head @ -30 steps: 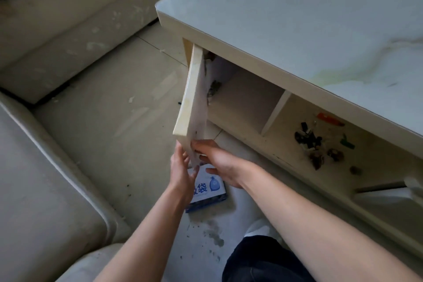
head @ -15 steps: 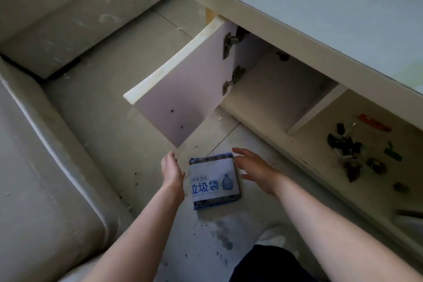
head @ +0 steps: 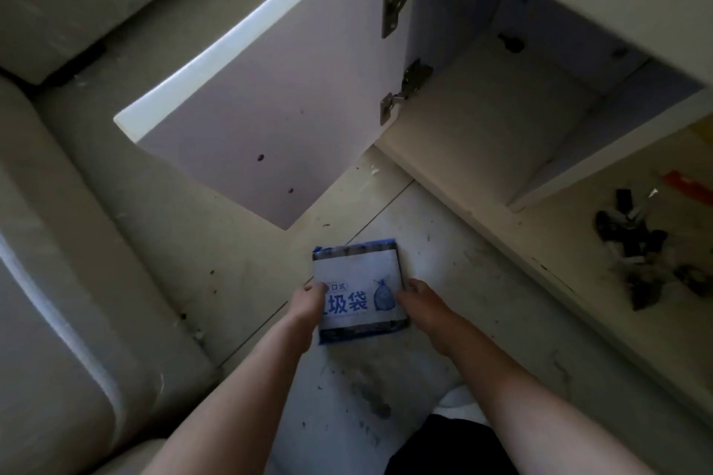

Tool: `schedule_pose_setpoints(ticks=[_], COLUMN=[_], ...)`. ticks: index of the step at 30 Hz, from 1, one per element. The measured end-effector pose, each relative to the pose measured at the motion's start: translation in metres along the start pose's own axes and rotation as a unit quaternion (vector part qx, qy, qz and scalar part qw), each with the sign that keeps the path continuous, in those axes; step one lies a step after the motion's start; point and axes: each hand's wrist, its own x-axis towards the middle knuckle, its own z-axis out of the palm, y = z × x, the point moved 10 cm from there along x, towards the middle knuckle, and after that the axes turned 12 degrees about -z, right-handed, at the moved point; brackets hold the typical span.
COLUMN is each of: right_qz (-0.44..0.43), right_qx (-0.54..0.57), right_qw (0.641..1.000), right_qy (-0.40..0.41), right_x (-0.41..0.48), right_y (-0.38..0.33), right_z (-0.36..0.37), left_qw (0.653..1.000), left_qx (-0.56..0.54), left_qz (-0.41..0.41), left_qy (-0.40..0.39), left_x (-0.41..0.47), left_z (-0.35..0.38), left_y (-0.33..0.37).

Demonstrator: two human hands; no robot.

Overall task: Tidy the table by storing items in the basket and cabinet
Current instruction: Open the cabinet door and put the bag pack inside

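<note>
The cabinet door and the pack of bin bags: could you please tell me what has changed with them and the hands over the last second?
Both hands let go of the cabinet door, which swung wide open, and dropped to the floor. The left hand and right hand now grip opposite sides of the pack of bin bags, untouched half a second ago. The pack still lies on the floor, and the clutter in the open compartment is unchanged.

Garbage-bag pack (head: 357, 287) white label: blue "圾袋", smaller "口式" above.
</note>
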Motion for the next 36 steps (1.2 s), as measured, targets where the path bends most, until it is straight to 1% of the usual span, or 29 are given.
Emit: schedule_pose_setpoints(ticks=[3, 5, 6, 8, 10, 12, 14, 17, 19, 21, 23, 26, 28, 30, 31, 33, 36], right_qz=[0.038, 0.076, 0.074, 0.067, 0.041, 0.024, 0.022, 0.005, -0.015, -0.023, -0.035, -0.054, -0.063, -0.042, -0.034, -0.007, -0.003], right_qx=[0.097, 0.16, 0.177, 0.205, 0.203, 0.167, 0.133, 0.143, 0.207, 0.291, 0.352, 0.421, 0.48, 0.554, 0.576, 0.596, 0.595], right_qw=[0.994, 0.984, 0.981, 0.976, 0.978, 0.985, 0.991, 0.99, 0.978, 0.956, 0.933, 0.902, 0.871, 0.825, 0.808, 0.791, 0.79], right_qy=[-0.013, -0.017, -0.01, -0.018, -0.019, -0.022, -0.003, -0.001, 0.015, 0.04, 0.064, 0.078, 0.087, 0.107, 0.119, 0.139, 0.144], right_x=[-0.004, -0.012, -0.03, -0.033, -0.037, -0.037, -0.04, -0.053, -0.058, -0.064, -0.065, -0.056, -0.043, -0.041, -0.039, -0.041, -0.044], right_y=[0.013, 0.019, 0.012, 0.007, -0.01, -0.021, -0.029, -0.045, -0.057, -0.062, -0.064, -0.068, -0.074, -0.073, -0.072, -0.065, -0.053], right_z=[0.007, 0.011, 0.007, 0.006, -0.003, -0.013, -0.031, -0.047, -0.059, -0.074, -0.088, -0.095, -0.096, -0.091, -0.093, -0.093, -0.093], left_qw=[1.0, 0.998, 0.997, 0.993, 0.988, 0.985, 0.981, 0.972, 0.961, 0.947, 0.935, 0.935, 0.939, 0.942, 0.941, 0.934, 0.927], left_qx=[0.026, 0.032, 0.039, 0.064, 0.066, 0.067, 0.056, 0.031, 0.036, 0.04, 0.033, 0.016, -0.012, -0.085, -0.131, -0.217, -0.273], left_qz=[0.015, 0.032, 0.059, 0.1, 0.14, 0.158, 0.185, 0.234, 0.275, 0.317, 0.347, 0.338, 0.315, 0.288, 0.271, 0.228, 0.171], left_qy=[-0.009, -0.032, -0.034, -0.009, 0.008, 0.006, 0.002, -0.006, -0.014, -0.043, -0.068, -0.105, -0.135, -0.147, -0.154, -0.167, -0.193], left_x=[0.0, 0.001, -0.017, -0.021, -0.037, -0.042, -0.051, -0.076, -0.095, -0.116, -0.131, -0.135, -0.129, -0.121, -0.117, -0.108, -0.1], left_z=[0.005, 0.009, 0.005, 0.004, 0.001, 0.006, 0.01, 0.01, 0.013, 0.026, 0.041, 0.063, 0.08, 0.081, 0.085, 0.095, 0.112], left_y=[-0.003, -0.004, -0.002, 0.004, 0.015, 0.017, 0.023, 0.047, 0.07, 0.093, 0.116, 0.143, 0.155, 0.159, 0.162, 0.159, 0.145])
